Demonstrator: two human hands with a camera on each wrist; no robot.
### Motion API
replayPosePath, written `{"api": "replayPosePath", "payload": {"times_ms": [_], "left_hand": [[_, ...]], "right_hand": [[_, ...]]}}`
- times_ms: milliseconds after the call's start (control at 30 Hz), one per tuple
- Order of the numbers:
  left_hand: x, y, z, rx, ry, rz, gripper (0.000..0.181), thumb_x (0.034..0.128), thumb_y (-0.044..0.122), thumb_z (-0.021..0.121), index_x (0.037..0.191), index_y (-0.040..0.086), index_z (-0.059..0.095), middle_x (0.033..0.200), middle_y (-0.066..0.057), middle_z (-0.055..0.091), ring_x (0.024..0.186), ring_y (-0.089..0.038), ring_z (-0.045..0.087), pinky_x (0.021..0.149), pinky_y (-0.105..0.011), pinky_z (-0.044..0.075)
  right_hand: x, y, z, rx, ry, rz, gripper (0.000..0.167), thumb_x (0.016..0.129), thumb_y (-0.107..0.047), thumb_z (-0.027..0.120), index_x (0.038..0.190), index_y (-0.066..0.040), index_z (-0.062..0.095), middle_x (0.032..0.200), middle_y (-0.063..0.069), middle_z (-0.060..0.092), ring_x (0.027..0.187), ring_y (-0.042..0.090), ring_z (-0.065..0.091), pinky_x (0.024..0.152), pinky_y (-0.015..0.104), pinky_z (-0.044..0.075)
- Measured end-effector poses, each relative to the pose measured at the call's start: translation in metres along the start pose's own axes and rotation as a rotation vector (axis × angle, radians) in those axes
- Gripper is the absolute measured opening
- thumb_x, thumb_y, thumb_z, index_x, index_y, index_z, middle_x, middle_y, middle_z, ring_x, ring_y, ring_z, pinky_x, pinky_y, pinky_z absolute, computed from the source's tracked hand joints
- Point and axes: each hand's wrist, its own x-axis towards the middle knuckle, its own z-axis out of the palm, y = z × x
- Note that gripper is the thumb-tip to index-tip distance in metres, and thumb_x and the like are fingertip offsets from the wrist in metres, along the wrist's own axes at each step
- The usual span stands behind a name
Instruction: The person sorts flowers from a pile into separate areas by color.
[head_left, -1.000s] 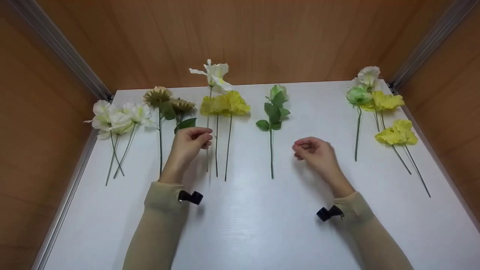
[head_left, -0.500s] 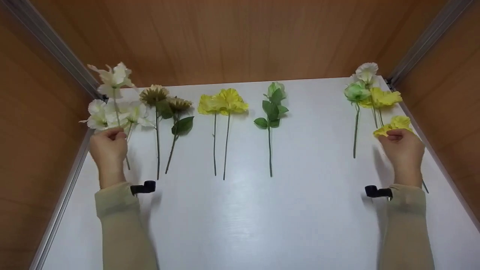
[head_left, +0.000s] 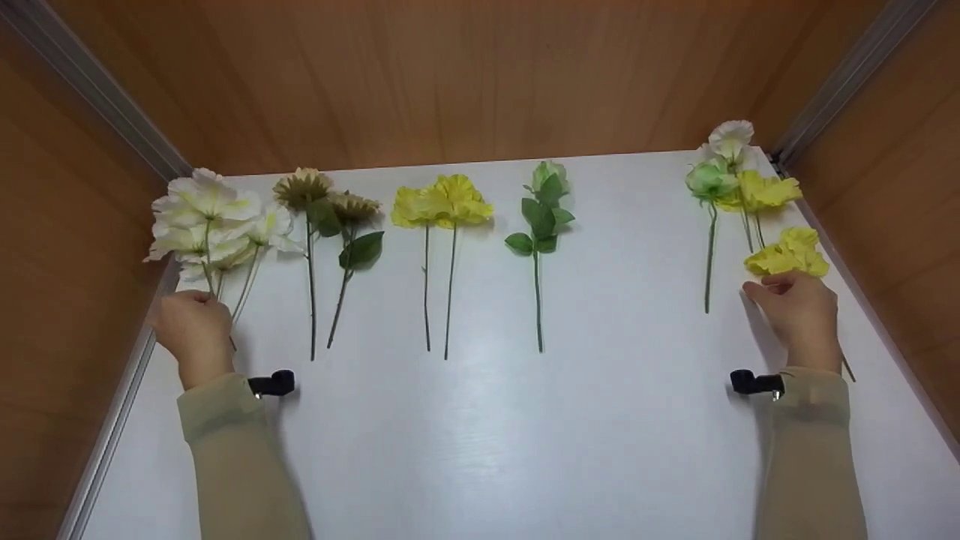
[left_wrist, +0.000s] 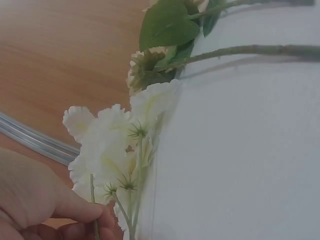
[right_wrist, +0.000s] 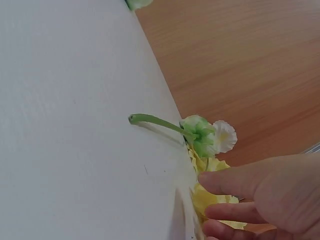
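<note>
A white flower (head_left: 210,201) is by the left edge of the worktop (head_left: 480,442), near its back left corner. The left hand (head_left: 193,328) pinches its thin green stem between thumb and fingers. Its petals cover part of some more white flowers (head_left: 268,225) in the same bunch. Over by the right edge, the right hand (head_left: 801,315) has its thumb and fingers apart. It is just in front of some bright yellow flowers (head_left: 789,255); I can't tell if it touches them. Two tan flowers (head_left: 302,189) lie just right of the white bunch. Along the back edge come two yellow blooms (head_left: 444,202), then a pale green rose (head_left: 550,206) with leaves. Near the back right corner, a round green flower (head_left: 710,181) lies in a small bunch.
</note>
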Motion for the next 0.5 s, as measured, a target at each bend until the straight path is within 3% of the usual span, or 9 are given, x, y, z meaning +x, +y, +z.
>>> {"api": "replayPosePath", "payload": {"times_ms": [133,333,500], "left_hand": [[0.001,-0.006,0.003,0.036,-0.03,-0.009,0.038,0.1014,0.005,0.05,0.125,-0.011,0.075,0.131,-0.032,0.07,0.129,-0.055,0.058,0.112,-0.064,0.042],[0.001,-0.015,0.006,0.031,-0.053,-0.01,0.039,0.098,0.004,0.052,0.126,-0.012,0.074,0.13,-0.034,0.069,0.127,-0.057,0.057,0.109,-0.066,0.043],[-0.001,-0.014,0.003,0.025,-0.053,-0.018,0.04,0.0982,0.004,0.051,0.126,-0.013,0.073,0.132,-0.035,0.068,0.128,-0.056,0.056,0.111,-0.065,0.042]], "right_hand": [[0.002,0.001,-0.001,-0.018,0.001,-0.007,0.068,0.108,-0.05,0.061,0.146,0.006,0.061,0.139,0.03,0.059,0.12,0.042,0.054,0.086,0.041,0.051],[0.004,0.003,-0.006,-0.014,-0.006,0.053,0.065,0.108,-0.048,0.064,0.147,0.004,0.061,0.139,0.027,0.058,0.116,0.037,0.054,0.082,0.037,0.053],[0.0,0.005,-0.017,0.012,-0.002,0.104,0.067,0.108,-0.048,0.064,0.151,0.003,0.059,0.144,0.027,0.057,0.118,0.037,0.053,0.082,0.036,0.053]]}}
